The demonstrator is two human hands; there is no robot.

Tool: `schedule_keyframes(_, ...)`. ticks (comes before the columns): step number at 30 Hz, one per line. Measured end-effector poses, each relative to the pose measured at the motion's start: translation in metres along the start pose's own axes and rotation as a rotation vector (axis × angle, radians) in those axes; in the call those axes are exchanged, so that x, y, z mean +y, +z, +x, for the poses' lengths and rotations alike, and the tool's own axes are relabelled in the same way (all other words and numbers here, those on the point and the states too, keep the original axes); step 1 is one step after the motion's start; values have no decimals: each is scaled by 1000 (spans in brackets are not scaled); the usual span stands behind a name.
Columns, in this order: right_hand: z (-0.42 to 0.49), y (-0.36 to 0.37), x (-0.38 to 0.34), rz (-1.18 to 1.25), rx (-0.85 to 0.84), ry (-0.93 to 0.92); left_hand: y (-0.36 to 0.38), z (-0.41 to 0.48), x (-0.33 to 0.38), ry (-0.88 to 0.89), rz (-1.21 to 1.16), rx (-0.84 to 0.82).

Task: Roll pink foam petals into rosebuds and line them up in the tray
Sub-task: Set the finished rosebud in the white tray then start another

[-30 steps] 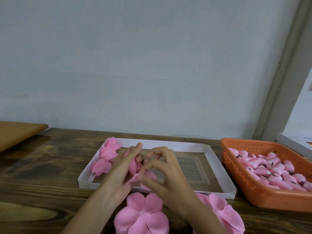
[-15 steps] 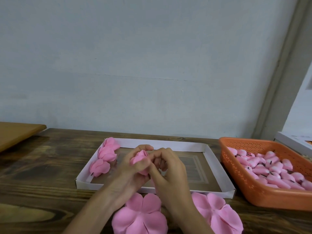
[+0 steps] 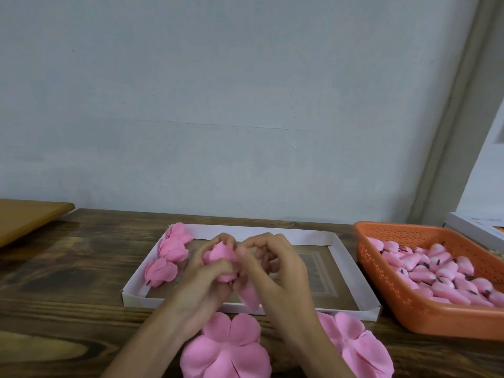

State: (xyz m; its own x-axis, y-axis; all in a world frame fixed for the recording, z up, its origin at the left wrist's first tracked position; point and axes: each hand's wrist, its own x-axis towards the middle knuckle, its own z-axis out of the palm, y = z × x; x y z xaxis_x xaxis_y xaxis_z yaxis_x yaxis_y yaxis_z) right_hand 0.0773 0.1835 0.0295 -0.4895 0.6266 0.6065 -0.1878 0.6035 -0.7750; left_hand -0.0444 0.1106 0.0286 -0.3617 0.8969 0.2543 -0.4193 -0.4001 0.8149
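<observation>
Both hands meet over the white cardboard tray (image 3: 351, 264). My left hand (image 3: 203, 279) curls round a half-rolled pink foam rosebud (image 3: 222, 255). My right hand (image 3: 275, 271) pinches the bud's right side, and one loose petal (image 3: 249, 294) hangs down below it. Three rolled rosebuds (image 3: 171, 249) lie in a column along the tray's left wall. Two flat pink petal sheets (image 3: 226, 350) (image 3: 354, 345) lie on the table in front of the tray, partly hidden by my forearms.
An orange perforated basket (image 3: 390, 293) holding several small pink buds stands to the right of the tray. A tan board (image 3: 24, 216) sits at the far left of the dark wooden table (image 3: 68, 282). A white box (image 3: 474, 227) shows at the right edge.
My left fingers went from straight to curled round the bud. The petals have been wrapped tighter into a bud, and both hands have lifted it slightly over the tray.
</observation>
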Motion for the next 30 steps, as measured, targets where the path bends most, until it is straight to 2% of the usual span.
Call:
schedule_keyframes(2,2,-6,1,52,-37,45,-2,1,2,48,5,28)
schedule_keyframes(4,5,-15,4,-45,-114,126,-6,3,2,104,-20,52)
schedule_keyframes(6,6,-20,9,-68,-239,293,-9,4,2,160,-43,74)
schedule_keyframes(8,5,-19,12,10,-388,478,-13,4,1,209,-47,77)
schedule_keyframes(11,3,-12,13,122,-474,573,-16,4,1,249,-44,69)
schedule_keyframes(21,7,-15,3,368,-320,509,-12,-1,1,207,-14,19)
schedule_keyframes(27,4,-12,-9,364,-229,445,-15,-1,3,168,87,20)
schedule_keyframes(30,4,-9,-14,439,-197,444,-16,-1,1,163,129,-19)
